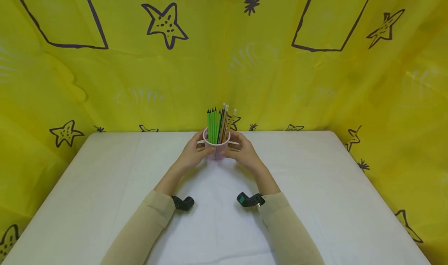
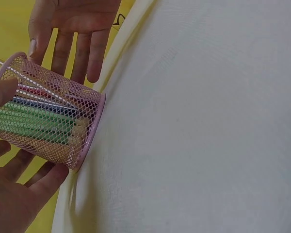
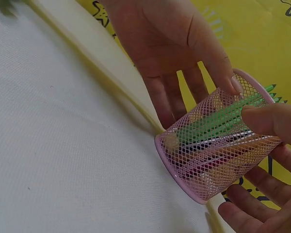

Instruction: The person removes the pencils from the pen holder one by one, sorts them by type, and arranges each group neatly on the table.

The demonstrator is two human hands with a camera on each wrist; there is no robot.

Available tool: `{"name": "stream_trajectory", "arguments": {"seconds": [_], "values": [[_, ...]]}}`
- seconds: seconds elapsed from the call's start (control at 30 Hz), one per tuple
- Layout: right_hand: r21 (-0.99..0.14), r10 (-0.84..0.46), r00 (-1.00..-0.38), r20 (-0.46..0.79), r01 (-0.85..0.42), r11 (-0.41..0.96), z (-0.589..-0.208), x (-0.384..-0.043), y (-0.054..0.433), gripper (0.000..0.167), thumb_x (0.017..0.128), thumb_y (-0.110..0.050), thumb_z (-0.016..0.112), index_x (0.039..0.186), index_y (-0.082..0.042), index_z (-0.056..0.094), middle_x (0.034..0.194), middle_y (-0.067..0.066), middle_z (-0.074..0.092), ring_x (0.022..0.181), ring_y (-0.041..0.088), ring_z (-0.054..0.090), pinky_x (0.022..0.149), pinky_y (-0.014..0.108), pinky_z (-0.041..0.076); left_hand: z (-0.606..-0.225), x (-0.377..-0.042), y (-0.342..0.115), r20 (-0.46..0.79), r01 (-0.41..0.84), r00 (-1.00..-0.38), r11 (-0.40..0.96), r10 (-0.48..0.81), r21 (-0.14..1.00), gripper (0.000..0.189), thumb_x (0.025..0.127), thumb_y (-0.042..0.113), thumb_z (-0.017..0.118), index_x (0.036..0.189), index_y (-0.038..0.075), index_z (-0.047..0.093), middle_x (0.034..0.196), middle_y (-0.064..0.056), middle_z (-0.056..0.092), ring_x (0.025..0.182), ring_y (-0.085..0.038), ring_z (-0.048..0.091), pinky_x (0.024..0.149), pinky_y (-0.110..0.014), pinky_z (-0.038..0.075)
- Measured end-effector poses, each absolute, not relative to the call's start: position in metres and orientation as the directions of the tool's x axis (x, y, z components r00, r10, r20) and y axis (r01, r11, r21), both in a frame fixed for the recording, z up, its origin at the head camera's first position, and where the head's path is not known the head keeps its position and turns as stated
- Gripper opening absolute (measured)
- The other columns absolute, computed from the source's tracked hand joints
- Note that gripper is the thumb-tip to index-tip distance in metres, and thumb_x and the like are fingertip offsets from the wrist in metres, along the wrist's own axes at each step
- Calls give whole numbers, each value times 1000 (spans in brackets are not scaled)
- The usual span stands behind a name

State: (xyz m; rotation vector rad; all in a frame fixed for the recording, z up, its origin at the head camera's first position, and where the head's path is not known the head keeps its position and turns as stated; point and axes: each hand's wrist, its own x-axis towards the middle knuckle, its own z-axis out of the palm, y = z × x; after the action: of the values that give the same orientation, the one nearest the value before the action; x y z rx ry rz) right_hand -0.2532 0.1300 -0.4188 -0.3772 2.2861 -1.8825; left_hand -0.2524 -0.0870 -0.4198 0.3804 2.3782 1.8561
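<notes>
A pink mesh pencil cup (image 1: 217, 150) stands upright near the far edge of the white table, between both hands. Green pencils (image 1: 212, 125) with dark tips point up from its left side. On the right, thinner brown and dark pencils (image 1: 224, 123) show pale ends. My left hand (image 1: 192, 151) holds the cup's left side, thumb at the front and fingers towards the back. From the other side my right hand (image 1: 244, 150) holds it the same way. In the right wrist view the cup's mesh wall (image 3: 218, 141) shows the pencils through it, with the left thumb close to the rim.
The white-covered table (image 1: 297, 179) spreads out around the cup. Behind it hangs a yellow cloth (image 1: 210, 74) with dark star drawings, also along both sides. Black wrist devices (image 1: 250, 199) sit at the beige sleeves (image 1: 290, 230).
</notes>
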Motion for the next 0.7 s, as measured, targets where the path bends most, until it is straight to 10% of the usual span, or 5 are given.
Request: {"name": "stream_trajectory", "arguments": {"seconds": [0.7], "values": [[-987, -335, -942, -19, -35, 155, -415, -249, 130, 61, 80, 3, 74, 133, -5, 43, 136, 20, 51, 126, 37, 54, 105, 49, 47, -417, -231, -96, -4, 67, -960, 244, 280, 967, 74, 89, 17, 75, 151, 15, 34, 148, -15, 44, 131, -40, 51, 105, -51, 47]]}}
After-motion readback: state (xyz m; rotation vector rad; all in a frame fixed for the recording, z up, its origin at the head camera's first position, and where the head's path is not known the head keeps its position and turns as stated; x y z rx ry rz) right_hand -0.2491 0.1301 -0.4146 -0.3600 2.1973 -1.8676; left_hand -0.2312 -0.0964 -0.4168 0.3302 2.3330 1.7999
